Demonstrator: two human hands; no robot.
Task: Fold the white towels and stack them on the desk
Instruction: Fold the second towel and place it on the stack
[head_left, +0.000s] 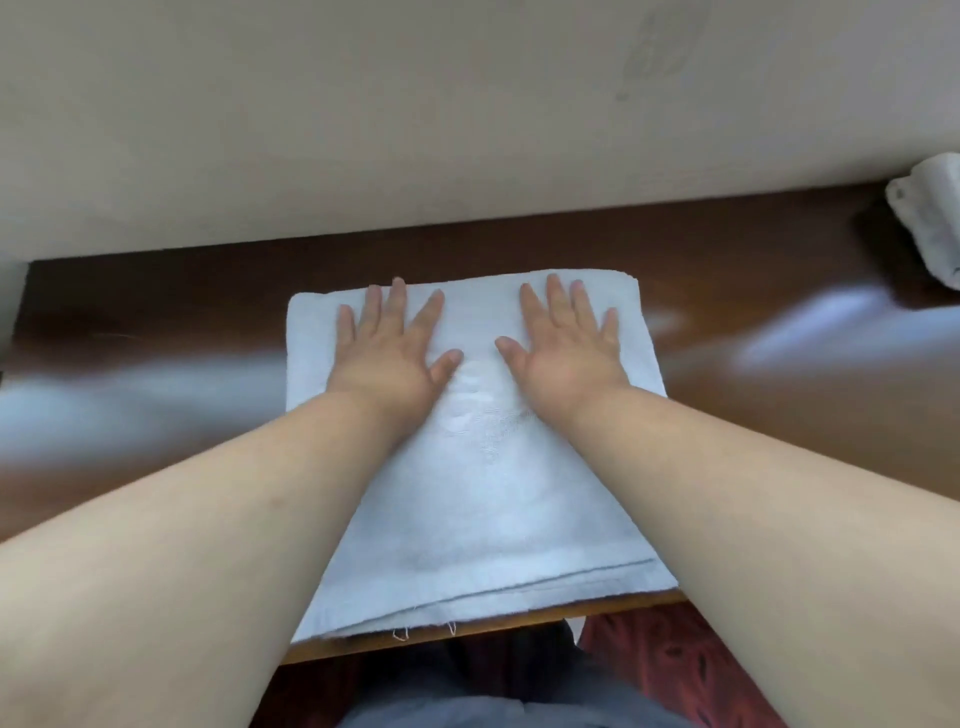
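Observation:
A white towel (483, 493) lies folded flat on the dark wooden desk (753, 395), reaching from the middle of the desk to its near edge, where a hem with loose threads shows. My left hand (387, 345) rests palm down on the towel's far left part, fingers spread. My right hand (563, 343) lies palm down on the far right part, fingers also spread. Neither hand grips the cloth. Both forearms cover the towel's side edges.
A beige wall (415, 114) runs right behind the desk. A crumpled white cloth (930, 218) sits at the far right against the wall. Below the desk's near edge I see grey trousers (493, 696) and a red patterned floor (670, 665).

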